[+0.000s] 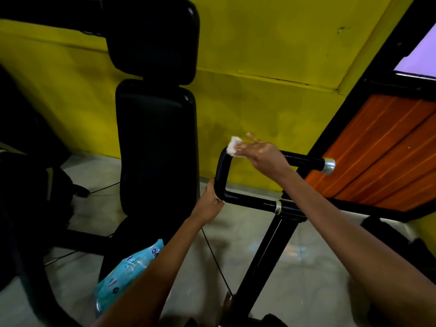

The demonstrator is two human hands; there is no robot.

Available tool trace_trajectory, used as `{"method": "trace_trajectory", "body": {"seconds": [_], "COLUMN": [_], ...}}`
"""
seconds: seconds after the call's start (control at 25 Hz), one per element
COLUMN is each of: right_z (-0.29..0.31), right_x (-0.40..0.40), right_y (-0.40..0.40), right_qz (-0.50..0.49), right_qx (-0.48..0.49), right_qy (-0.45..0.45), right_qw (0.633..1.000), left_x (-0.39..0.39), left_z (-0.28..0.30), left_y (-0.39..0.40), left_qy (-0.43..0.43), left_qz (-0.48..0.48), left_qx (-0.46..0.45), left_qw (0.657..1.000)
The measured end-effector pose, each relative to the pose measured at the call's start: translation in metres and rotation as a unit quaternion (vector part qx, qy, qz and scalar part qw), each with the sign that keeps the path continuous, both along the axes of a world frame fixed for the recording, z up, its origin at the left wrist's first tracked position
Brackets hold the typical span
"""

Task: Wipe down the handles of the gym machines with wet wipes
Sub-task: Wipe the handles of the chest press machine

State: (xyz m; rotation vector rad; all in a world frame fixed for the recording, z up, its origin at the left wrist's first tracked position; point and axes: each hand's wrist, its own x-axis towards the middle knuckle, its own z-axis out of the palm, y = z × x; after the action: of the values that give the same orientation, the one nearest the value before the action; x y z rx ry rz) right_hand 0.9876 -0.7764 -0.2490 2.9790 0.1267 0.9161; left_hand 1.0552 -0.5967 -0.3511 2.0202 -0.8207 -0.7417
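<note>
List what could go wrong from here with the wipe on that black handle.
1. The right hand presses the balled wet wipe on the handle's upper bend with nearly straight fingers, so it may slip off and drop.
2. The left hand grips the lower bend, so that patch could go unwiped.
3. The wipe pack sits under the left forearm and might get knocked.

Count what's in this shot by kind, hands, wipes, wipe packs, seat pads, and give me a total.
Hands: 2 (left hand, right hand)
Wipes: 1 (wipe)
Wipe packs: 1 (pack)
Seat pads: 2 (upper pad, lower pad)
Total: 6
</note>
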Motion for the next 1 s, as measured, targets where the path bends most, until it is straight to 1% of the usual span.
{"method": "trace_trajectory", "body": {"seconds": [0.16, 0.2, 0.28, 0.4, 0.48, 0.52, 0.6, 0.68, 0.76, 0.92, 1.0], "right_z": [-0.005, -0.006, -0.004, -0.009, -0.017, -0.021, -0.028, -0.046, -0.070, -0.089, -0.093], "right_x": [-0.038, -0.036, -0.019, 0.005, 0.006, 0.005, 0.004, 0.000, -0.012, -0.024, -0.024], "right_y": [-0.004, 0.002, 0.015, 0.027, 0.025, 0.025, 0.031, 0.044, 0.058, 0.070, 0.070], "right_qz": [-0.056, -0.064, -0.064, -0.044, -0.048, -0.046, -0.011, 0.020, 0.023, 0.021, 0.016], "right_qx": [-0.004, 0.001, 0.026, 0.054, 0.060, 0.052, 0.015, -0.022, 0.003, 0.051, 0.065], "right_qy": [-0.123, -0.141, -0.150, -0.122, -0.105, -0.104, -0.093, -0.034, 0.013, 0.000, 0.001], "right_qw": [0.991, 0.988, 0.986, 0.990, 0.992, 0.992, 0.995, 0.999, 1.000, 0.998, 0.998], "left_x": [0.000, -0.001, -0.003, -0.001, 0.000, 0.000, 0.002, 0.005, 0.009, 0.010, 0.011], "left_z": [-0.001, -0.001, 0.000, 0.000, 0.001, 0.001, -0.001, -0.004, -0.004, 0.000, -0.003], "left_y": [0.003, 0.003, 0.001, 0.001, 0.000, 0.000, -0.001, -0.002, -0.002, -0.001, -0.002], "left_qy": [0.006, 0.013, 0.039, 0.083, 0.095, 0.101, 0.119, 0.127, 0.124, 0.139, 0.152], "left_qz": [-0.004, -0.002, 0.000, 0.002, 0.012, 0.020, 0.043, 0.068, 0.076, 0.084, 0.074], "left_qx": [-0.003, 0.000, 0.002, -0.002, -0.010, -0.016, -0.024, -0.038, -0.049, -0.030, -0.045], "left_qw": [1.000, 1.000, 0.999, 0.997, 0.995, 0.995, 0.992, 0.989, 0.988, 0.986, 0.985]}}
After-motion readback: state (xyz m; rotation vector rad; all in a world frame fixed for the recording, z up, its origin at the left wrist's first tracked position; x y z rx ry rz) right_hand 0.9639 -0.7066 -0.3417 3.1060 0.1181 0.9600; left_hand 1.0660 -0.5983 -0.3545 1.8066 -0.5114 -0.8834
